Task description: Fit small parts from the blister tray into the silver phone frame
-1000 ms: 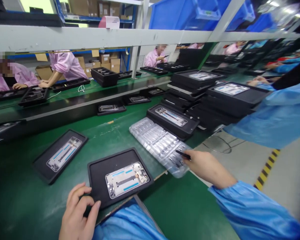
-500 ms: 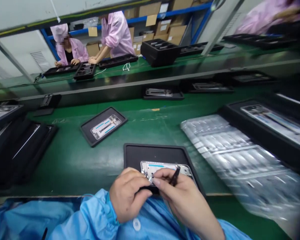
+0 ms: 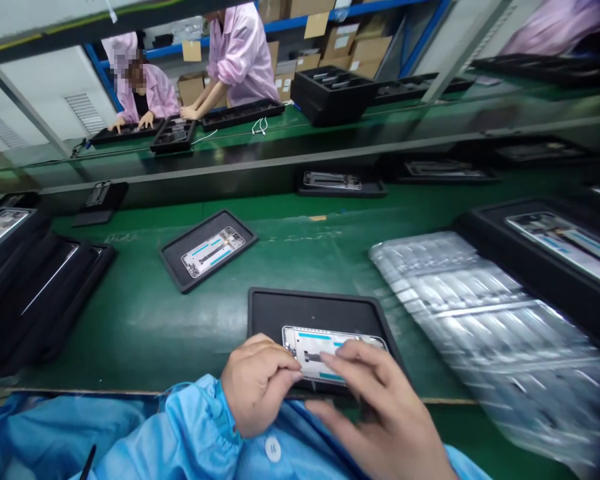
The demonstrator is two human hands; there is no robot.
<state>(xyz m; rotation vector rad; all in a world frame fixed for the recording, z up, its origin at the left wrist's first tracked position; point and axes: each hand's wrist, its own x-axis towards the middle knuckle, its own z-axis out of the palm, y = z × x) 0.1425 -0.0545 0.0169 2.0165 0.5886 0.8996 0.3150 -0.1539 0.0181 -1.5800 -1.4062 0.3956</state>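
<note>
A silver phone frame with blue strips and a dark flex cable lies in a black tray at the front edge of the bench. At the frame's left end, my left hand has thumb and index finger pressed together; what they pinch is too small to make out. My right hand hovers over the frame's right part, slightly smeared by motion. Its thumb is apart from the fingers, and the index fingertip is near the flex cable. A dark patch shows under the right palm, too unclear to name.
Another tray with a phone frame lies further off. Stacked black trays stand at left, and more at right beside clear plastic blister sheets. Behind the divider, people in pink work at black trays.
My right hand has moved down and right away from my left fingertips, its thumb and fingers spreading. The dark slim tool it held no longer shows. My left hand stays nearly in place.
</note>
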